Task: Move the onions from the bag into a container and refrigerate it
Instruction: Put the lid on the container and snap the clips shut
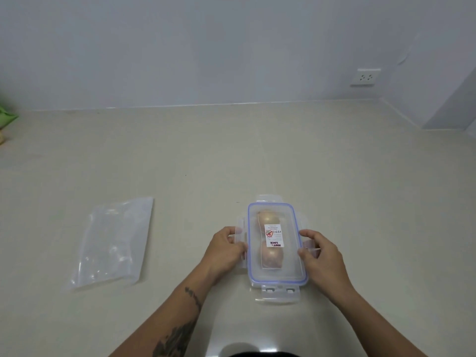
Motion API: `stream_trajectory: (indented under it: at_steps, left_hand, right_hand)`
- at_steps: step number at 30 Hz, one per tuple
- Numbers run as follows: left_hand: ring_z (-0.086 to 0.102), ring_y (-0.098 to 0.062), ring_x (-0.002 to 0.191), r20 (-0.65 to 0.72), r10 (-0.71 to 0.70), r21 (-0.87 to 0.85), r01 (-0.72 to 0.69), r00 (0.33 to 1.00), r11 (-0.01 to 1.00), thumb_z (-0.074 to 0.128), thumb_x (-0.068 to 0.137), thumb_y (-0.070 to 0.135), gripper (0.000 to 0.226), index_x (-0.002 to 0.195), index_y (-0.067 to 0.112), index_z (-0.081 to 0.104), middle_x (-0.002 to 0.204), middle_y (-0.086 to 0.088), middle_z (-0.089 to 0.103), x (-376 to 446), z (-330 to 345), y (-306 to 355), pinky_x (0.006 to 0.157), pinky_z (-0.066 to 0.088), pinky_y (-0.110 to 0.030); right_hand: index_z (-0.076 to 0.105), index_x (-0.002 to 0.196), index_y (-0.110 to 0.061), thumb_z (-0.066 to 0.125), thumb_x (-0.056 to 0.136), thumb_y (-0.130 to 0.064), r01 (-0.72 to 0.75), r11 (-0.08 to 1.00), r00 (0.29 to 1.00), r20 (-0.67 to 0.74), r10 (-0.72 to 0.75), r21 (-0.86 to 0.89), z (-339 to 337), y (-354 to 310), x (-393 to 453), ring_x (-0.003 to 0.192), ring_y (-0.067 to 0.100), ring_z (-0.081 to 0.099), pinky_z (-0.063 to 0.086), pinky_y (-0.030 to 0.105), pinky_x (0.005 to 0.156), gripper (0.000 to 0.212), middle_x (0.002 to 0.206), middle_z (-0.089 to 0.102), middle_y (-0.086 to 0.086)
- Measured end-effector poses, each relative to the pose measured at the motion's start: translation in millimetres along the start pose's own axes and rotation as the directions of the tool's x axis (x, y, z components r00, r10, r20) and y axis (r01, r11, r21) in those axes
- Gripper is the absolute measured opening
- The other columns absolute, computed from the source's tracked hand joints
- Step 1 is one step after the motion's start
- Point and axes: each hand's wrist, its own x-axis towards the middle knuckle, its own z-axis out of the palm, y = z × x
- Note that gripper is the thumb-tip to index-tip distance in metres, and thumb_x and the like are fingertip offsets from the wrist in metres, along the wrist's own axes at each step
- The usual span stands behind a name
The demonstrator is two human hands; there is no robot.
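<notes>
A clear rectangular container (277, 275) with a blue-sealed lid sits on the counter in front of me. Two brown onions show through the lid, one at the far end (268, 217) and one nearer me (270, 256), with a white label between them. My left hand (226, 249) grips the clip flap on the container's left long side. My right hand (320, 256) grips the clip flap on the right long side. The end flaps near and far stick out unlatched. The clear plastic bag (113, 243) lies flat and empty to the left.
The pale counter (180, 163) runs back to a white wall. A wall socket (365, 77) sits at the right. A green object (6, 117) pokes in at the far left edge. The counter ends at a wall corner on the right.
</notes>
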Motion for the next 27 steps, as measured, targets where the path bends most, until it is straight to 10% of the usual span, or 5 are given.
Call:
stream_trajectory:
  at_steps: [9, 15, 20, 27]
  left_hand:
    - [0.066, -0.024, 0.065, 0.076, -0.090, -0.046, 0.093, 0.993, 0.995, 0.066, 0.082, 0.001, 0.028, 0.109, 0.007, 0.063, 0.081, -0.014, 0.071, 0.2, -6.4, 5.8, 0.077, 0.059, -0.048]
    - [0.062, -0.018, 0.090, -0.052, 0.029, 0.356, -0.008, 0.998, 0.934, 0.071, 0.078, 0.015, 0.055, 0.128, 0.020, 0.051, 0.113, -0.005, 0.061, 2.1, -5.0, 15.5, 0.068, 0.051, -0.023]
    - [0.056, -0.024, 0.117, -0.097, 0.167, 0.587, -0.079, 0.981, 0.806, 0.054, 0.090, 0.024, 0.052, 0.140, 0.013, 0.049, 0.135, -0.007, 0.050, -4.6, 14.0, 14.5, 0.099, 0.045, -0.032]
    - [0.058, -0.023, 0.088, -0.131, 0.207, 0.629, -0.080, 0.970, 0.773, 0.057, 0.088, 0.032, 0.015, 0.094, 0.019, 0.056, 0.098, -0.001, 0.054, -6.7, 30.0, 13.9, 0.078, 0.048, -0.034]
  right_hand:
    - [0.067, 0.113, -0.027, 0.069, 0.084, -0.005, 0.003, 1.000, 1.000, 0.022, -0.003, 0.008, -3.6, 4.1, 2.5, 0.076, 0.008, 0.055, 0.045, 0.021, 0.069, 0.037, 0.095, 0.067, -0.006]
    - [0.061, 0.108, -0.031, 0.067, 0.084, -0.010, -0.032, 0.999, 0.998, 0.056, 0.031, 0.009, -4.7, 4.6, 6.8, 0.081, 0.014, 0.060, 0.049, 0.028, 0.072, 0.033, 0.094, 0.065, 0.001]
    - [0.058, 0.118, -0.030, 0.068, 0.084, -0.010, -0.053, 0.999, 0.997, 0.063, 0.053, -0.003, -6.2, 1.1, 8.6, 0.088, 0.020, 0.061, 0.051, 0.034, 0.083, 0.041, 0.098, 0.061, 0.001]
    - [0.051, 0.138, -0.018, 0.062, 0.085, -0.021, 0.109, 0.927, 0.991, 0.111, -0.073, -0.359, -6.7, -5.9, 11.7, 0.120, 0.019, 0.048, 0.042, 0.031, 0.100, 0.054, 0.124, 0.052, -0.001]
